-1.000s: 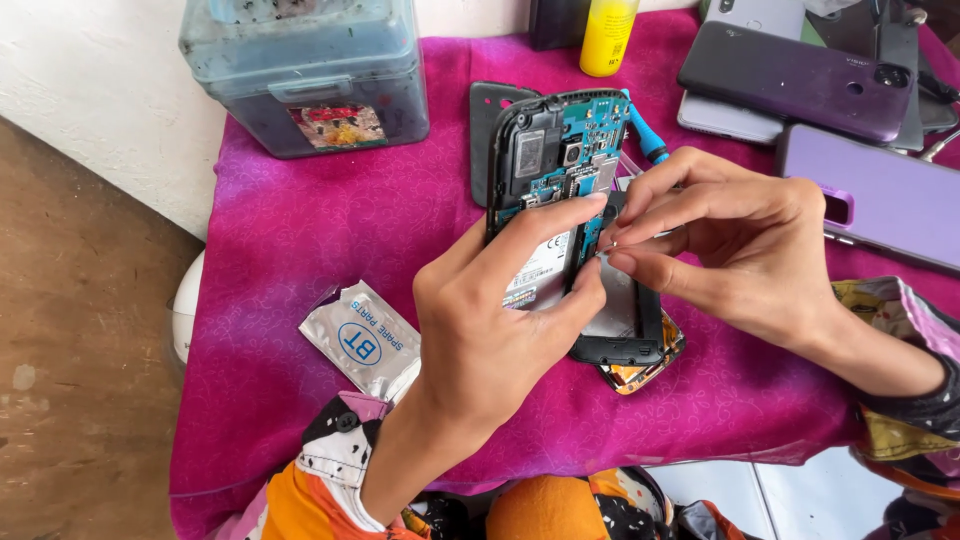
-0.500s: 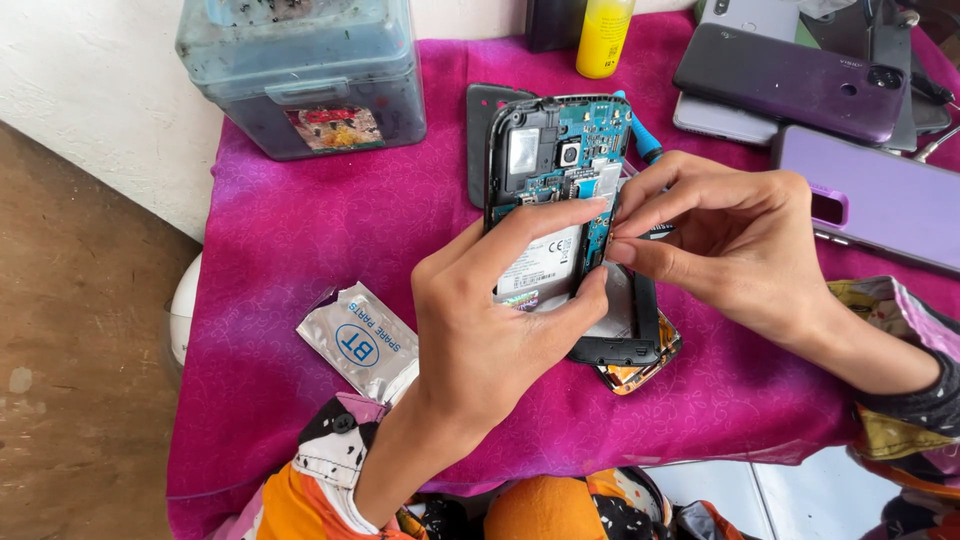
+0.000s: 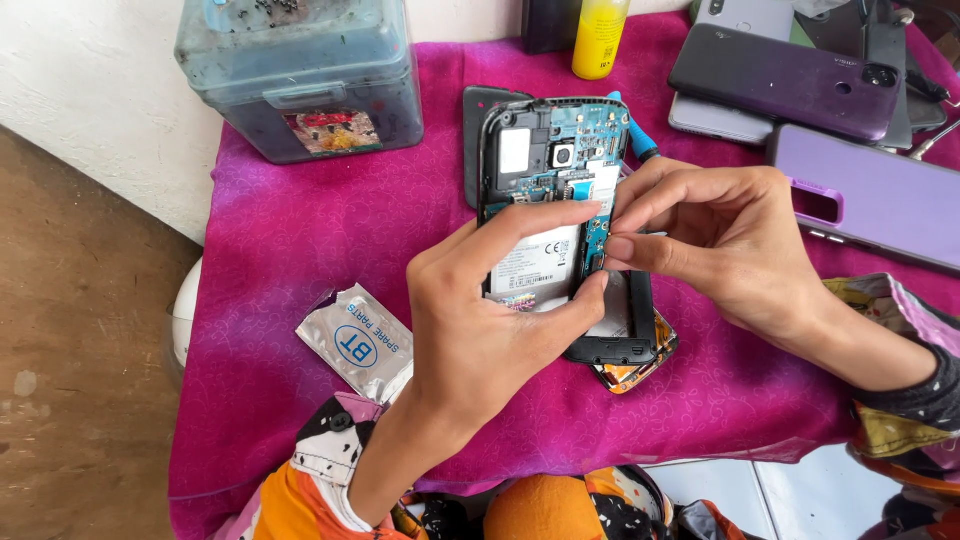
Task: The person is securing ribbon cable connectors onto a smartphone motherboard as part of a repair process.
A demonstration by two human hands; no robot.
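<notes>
Centre frame, we are gripping the opened phone [image 3: 555, 190] with our left hand [image 3: 480, 320], fingers wrapped around its edges. Our right hand [image 3: 720, 240] is pinching at its circuit board edge. Back cover [image 3: 472, 140] already off; board still seated.

Materials and finishes, repair table

Opened phone [image 3: 555, 200]: matt black plastic frame, bare blue circuit board with small metal parts, white paper-like label on the battery. Table cover [image 3: 300, 250]: magenta cloth, soft, faintly patterned. Sachet [image 3: 358, 342], near left: crinkled silvery foil, shiny. Storage box [image 3: 300, 75], far left: translucent grey plastic, dusty. Bottle [image 3: 598, 38], far: glossy yellow plastic. Phones [image 3: 790, 80], far right: smooth purple and grey plastic backs. Floor [image 3: 70, 380], left: rough brown wood.
</notes>
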